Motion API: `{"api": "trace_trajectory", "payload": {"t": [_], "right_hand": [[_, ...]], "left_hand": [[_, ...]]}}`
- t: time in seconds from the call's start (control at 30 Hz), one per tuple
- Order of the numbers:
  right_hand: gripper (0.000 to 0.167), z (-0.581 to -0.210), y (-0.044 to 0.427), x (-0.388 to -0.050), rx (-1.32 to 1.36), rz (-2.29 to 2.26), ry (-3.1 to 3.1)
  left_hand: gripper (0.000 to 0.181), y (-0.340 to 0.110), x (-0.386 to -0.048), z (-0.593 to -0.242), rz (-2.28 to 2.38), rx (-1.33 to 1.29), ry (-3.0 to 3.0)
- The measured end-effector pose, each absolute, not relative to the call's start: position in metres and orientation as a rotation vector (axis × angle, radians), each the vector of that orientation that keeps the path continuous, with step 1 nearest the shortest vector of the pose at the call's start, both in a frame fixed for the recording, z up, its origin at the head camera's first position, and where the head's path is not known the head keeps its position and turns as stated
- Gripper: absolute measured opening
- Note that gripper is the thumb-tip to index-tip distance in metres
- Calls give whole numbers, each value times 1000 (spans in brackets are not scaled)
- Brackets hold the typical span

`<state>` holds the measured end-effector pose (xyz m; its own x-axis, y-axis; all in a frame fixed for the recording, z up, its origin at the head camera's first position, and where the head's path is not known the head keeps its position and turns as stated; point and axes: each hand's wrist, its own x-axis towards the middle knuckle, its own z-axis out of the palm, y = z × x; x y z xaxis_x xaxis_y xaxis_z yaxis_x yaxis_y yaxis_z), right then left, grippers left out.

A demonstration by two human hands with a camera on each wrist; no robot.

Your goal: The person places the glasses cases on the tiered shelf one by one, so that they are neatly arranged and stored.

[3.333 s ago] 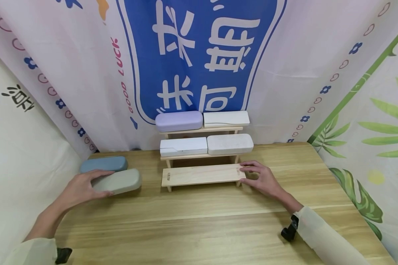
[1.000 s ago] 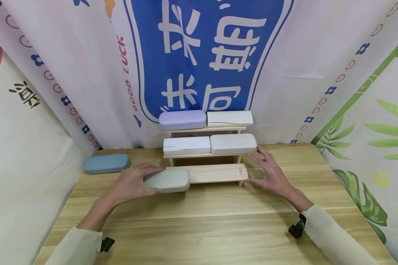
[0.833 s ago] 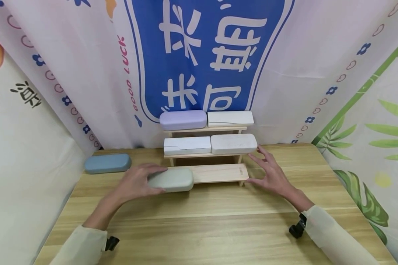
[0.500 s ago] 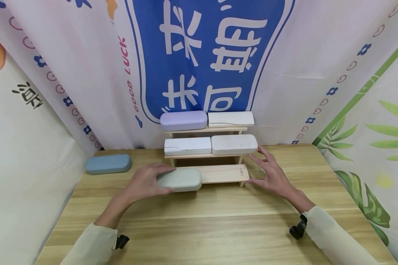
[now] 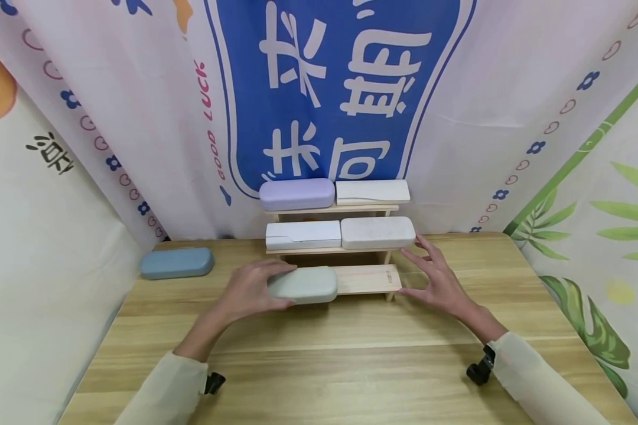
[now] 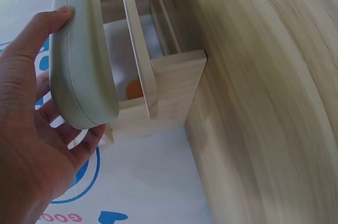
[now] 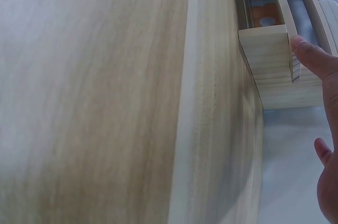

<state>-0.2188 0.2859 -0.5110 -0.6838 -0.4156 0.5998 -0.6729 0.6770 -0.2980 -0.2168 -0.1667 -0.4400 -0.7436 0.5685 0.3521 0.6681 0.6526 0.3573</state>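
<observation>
My left hand (image 5: 252, 290) grips the left end of a pale grey-green glasses case (image 5: 309, 285), thumb on one long side and fingers on the other. In the left wrist view the case (image 6: 87, 60) hangs beside the lowest shelf board with a gap between. That board (image 5: 367, 279) is the front tier of a three-step wooden rack. My right hand (image 5: 440, 282) is at the rack's right side, fingers spread beside the middle tier. Its thumb (image 7: 312, 56) touches the lowest board's edge in the right wrist view.
A lilac case (image 5: 298, 195) and a white case (image 5: 373, 192) fill the top tier. On the middle tier are a white box-like case (image 5: 303, 234) and a speckled off-white case (image 5: 377, 232). A blue case (image 5: 177, 262) lies on the wooden table (image 5: 319, 366) at left.
My left hand has carried the grey-green case rightward from beside the blue case to over the lowest board's left part. My right hand has shifted up along the rack's right side.
</observation>
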Motion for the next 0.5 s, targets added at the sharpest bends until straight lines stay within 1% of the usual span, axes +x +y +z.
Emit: {"api": "trace_trajectory", "payload": {"t": [0.5], "right_hand": [[102,-511,287,-221,859,703,-2382]], "left_hand": [[69,-143,-219,-447,-720,-981,-2670]]}}
